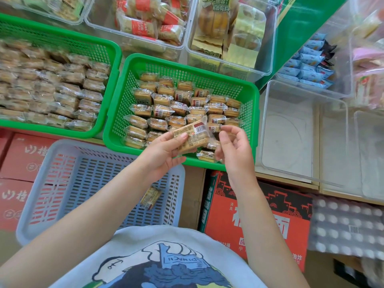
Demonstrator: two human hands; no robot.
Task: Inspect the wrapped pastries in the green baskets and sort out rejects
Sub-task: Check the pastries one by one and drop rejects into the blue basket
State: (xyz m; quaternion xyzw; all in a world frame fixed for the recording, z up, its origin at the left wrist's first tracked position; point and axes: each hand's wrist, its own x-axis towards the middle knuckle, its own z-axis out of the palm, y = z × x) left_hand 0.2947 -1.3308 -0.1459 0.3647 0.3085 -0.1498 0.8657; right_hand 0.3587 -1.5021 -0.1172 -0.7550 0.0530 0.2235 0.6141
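Pinched between thumb and fingers of the left hand (164, 150), one wrapped pastry (192, 135) hangs over the near edge of the right-hand green basket (252, 94), barcode label up, its long axis running from lower left to upper right. Just right of the grip, the right hand (233, 146) hovers with fingers loosely curled; its fingertips (223, 132) sit at the pastry's clear end seal, though contact there cannot be made out. Neither forearm rests on anything; both reach forward from the body and converge at the pastry, the left palm turned up beneath it.

Beyond and below the grip, the basket holds rows of similar packets. Farther left, a second green basket (62, 41) is packed fuller. Nearer the body and down-left of the grip, a pale blue basket (31, 204) holds a single packet (150, 197), presumably a reject.

The step in hand looks like inspection of the wrapper. The coming move turns on a short choice: straight down into the green basket, or down-left to the blue one, a path on which the left hand is the nearer.
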